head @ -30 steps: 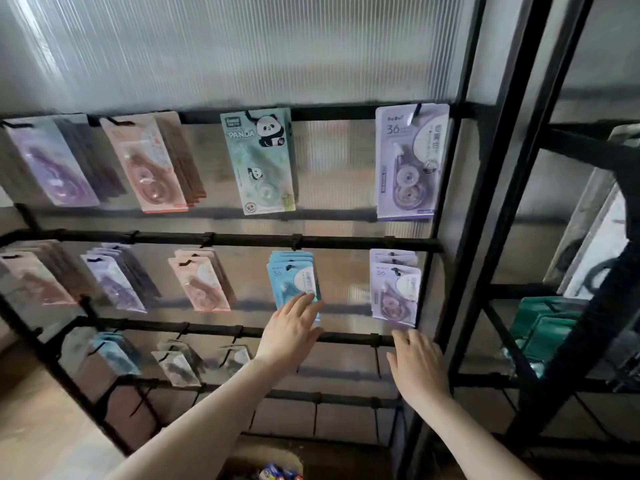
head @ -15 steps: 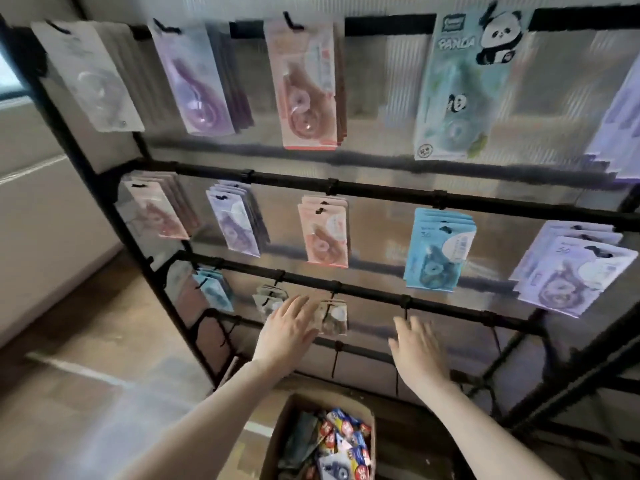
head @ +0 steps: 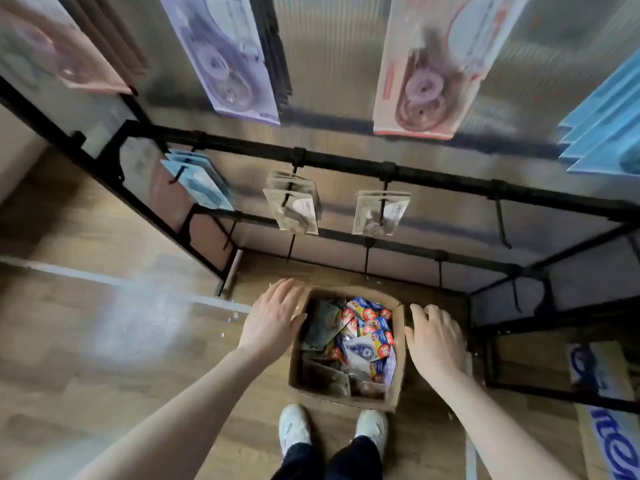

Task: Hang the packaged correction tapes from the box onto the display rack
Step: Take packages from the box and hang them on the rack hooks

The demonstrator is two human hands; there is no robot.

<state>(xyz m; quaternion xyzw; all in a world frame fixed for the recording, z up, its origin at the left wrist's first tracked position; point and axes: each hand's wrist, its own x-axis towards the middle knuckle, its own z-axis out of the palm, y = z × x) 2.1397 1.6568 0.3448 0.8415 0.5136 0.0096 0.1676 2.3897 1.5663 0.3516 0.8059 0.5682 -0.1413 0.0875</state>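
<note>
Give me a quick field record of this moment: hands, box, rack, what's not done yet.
left hand: open, empty, above the box's left edge
right hand: open, empty, at the box's right edge; contact unclear
box: cardboard, open, on the floor in front of the feet
box contents: packaged correction tapes, loosely piled
display rack: black bars; packets hang on several hooks
free hooks: some on the lower bars carry nothing
not done: no packet picked up yet
</note>
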